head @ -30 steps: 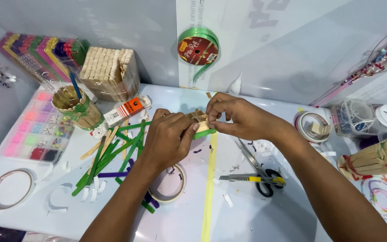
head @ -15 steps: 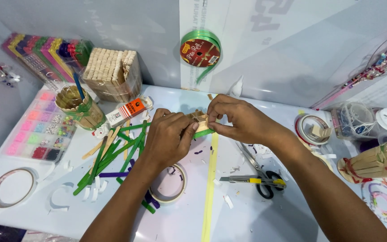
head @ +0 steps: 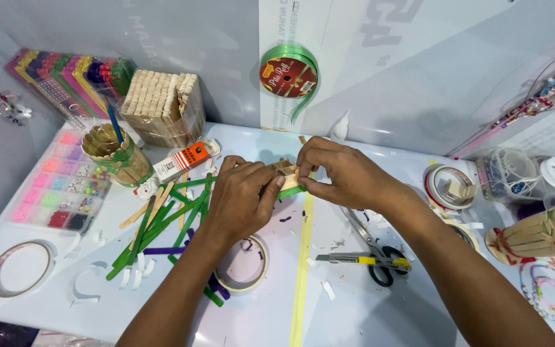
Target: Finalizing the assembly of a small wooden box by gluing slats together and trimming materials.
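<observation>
From the head camera, your left hand (head: 242, 202) and right hand (head: 342, 173) meet over the table (head: 380, 321), both pinched shut on a small craft-stick piece (head: 285, 177) held between your fingertips. A green stick (head: 290, 191) pokes out just below your right thumb. Loose green craft sticks (head: 162, 225) lie left of your left hand, a tape roll (head: 242, 273) beneath its wrist. Scissors (head: 370, 247) and a yellow utility knife (head: 361, 259) sit under your right forearm.

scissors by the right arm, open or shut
Shut, as far as it shows: the scissors lie flat on the table, blades together in one narrow line, black handles side by side under the yellow utility knife.
</observation>
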